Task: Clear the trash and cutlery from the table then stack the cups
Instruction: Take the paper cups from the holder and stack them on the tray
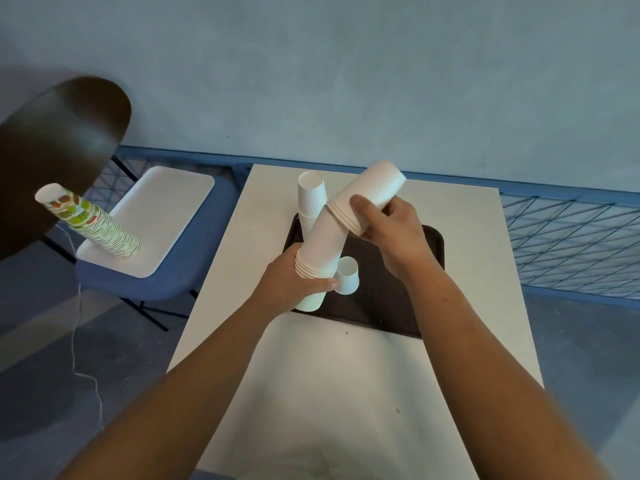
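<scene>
- Nearest, a white table [346, 375], with both bare forearms reaching across it.
- On its middle, a dark tray [391, 299], long side towards the person.
- At the tray's left end, the left hand [294, 277], fingers and thumb curled round the lower stack of white cups [320, 247], held mouth-down and leaning right, base on the tray.
- Just beside that thumb, a single white cup [347, 276], upside down on the tray.
- Higher and further back, the right hand [391, 230], gripping the upper stack of white cups [370, 192] near its rims, tilted the same way.
- Upper stack seemingly sleeved over the top of the lower one, though the join itself is hidden.
- Behind both, a third white stack [311, 199], upright on the tray's far left corner.
- Off to the left, a blue chair [194, 265] bearing a white tray [173, 209], and on that a tall patterned cup stack [93, 225].
- Beyond it, a dark round tabletop [59, 150].
- Farthest back, blue wire mesh [571, 244] against a grey wall [346, 81].
</scene>
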Tool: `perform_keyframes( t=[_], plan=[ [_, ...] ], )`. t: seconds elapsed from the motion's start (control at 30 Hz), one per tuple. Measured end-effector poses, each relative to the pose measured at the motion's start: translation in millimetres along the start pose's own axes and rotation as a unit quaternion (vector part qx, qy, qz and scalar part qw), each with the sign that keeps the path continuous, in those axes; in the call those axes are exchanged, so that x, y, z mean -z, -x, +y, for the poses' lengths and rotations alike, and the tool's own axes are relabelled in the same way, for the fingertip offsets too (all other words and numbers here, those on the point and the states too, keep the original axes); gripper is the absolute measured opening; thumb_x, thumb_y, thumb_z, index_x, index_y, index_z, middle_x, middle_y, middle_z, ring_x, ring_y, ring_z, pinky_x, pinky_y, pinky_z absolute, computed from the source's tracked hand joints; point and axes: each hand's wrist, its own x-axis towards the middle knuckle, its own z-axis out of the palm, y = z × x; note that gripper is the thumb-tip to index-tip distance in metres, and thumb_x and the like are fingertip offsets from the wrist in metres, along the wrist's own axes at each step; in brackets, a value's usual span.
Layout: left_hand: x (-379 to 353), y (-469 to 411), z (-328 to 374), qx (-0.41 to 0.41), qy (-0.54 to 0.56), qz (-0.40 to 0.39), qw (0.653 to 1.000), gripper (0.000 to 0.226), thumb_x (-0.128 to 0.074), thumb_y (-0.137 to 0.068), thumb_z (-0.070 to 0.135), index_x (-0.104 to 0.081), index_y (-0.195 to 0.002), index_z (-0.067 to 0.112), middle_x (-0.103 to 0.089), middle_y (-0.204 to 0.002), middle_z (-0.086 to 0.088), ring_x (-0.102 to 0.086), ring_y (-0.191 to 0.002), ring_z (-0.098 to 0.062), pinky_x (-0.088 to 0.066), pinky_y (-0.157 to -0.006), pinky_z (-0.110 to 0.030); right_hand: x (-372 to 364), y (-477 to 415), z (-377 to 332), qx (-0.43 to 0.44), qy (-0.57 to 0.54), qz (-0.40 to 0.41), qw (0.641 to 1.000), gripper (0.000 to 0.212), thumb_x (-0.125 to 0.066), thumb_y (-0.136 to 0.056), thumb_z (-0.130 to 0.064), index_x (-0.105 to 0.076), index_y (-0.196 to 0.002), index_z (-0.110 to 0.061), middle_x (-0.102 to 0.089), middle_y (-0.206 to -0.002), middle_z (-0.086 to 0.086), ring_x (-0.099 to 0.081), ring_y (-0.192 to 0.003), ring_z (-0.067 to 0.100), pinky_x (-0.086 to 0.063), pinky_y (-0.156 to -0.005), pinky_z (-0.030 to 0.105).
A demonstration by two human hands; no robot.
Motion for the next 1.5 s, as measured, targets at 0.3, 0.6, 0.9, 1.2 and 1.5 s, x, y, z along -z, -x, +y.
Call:
perform_keyframes(
  t=[0.3,0.6,0.9,1.2,1.5],
  plan=[
    [8,-9,-33,0.013,0.077,0.012,0.997,0.070,-0.097,-0.061,0.043,-0.061,-0.120,0.037,-0.074,-0.111,0.013,-0.071,-0.104,-0.012,-0.059,-0.095,-0.048,6,-5,71,-0.019,0.188,0.132,0.973,0.046,-0.080,-0.082,-0.042,-0.057,-0.118,-0.024,-0.066,-0.105,-0.010,-0.065,-0.100,0.012,-0.053,-0.083,0.032],
    [15,-17,-47,0.009,0.103,0.008,0.995,0.065,-0.097,-0.065,0.040,-0.061,-0.120,0.039,-0.073,-0.111,0.013,-0.070,-0.104,-0.012,-0.059,-0.096,-0.049,-3,-15,172,0.009,0.367,0.056,0.929,0.065,-0.081,-0.078,-0.040,-0.055,-0.133,-0.018,-0.059,-0.123,0.002,-0.054,-0.113,0.024,-0.043,-0.091,0.035],
    [11,-24,-50,0.004,0.111,0.001,0.994,0.069,-0.097,-0.063,0.044,-0.062,-0.122,0.036,-0.073,-0.114,0.008,-0.070,-0.109,-0.019,-0.057,-0.097,-0.056,-4,-41,191,-0.043,0.363,0.079,0.928,0.068,-0.081,-0.080,-0.038,-0.051,-0.137,-0.016,-0.065,-0.130,0.007,-0.058,-0.118,0.034,-0.050,-0.098,0.050],
    [13,-25,-40,-0.002,0.117,-0.005,0.993,0.064,-0.097,-0.070,0.033,-0.061,-0.123,0.036,-0.073,-0.114,0.011,-0.070,-0.107,-0.012,-0.058,-0.098,-0.047,2,-32,172,-0.068,0.361,0.073,0.927,0.074,-0.070,-0.086,-0.011,-0.035,-0.152,-0.012,-0.046,-0.149,0.010,-0.051,-0.132,0.032,-0.046,-0.109,0.047],
    [6,-13,-28,-0.006,0.112,0.003,0.994,0.078,-0.096,-0.060,0.046,-0.060,-0.128,0.034,-0.073,-0.117,0.008,-0.071,-0.109,-0.017,-0.058,-0.097,-0.051,-30,25,73,0.093,0.206,0.035,0.973,0.034,-0.060,-0.093,-0.029,-0.062,-0.127,-0.025,-0.062,-0.121,-0.007,-0.060,-0.106,0.004,-0.048,-0.083,0.015]
  ],
)
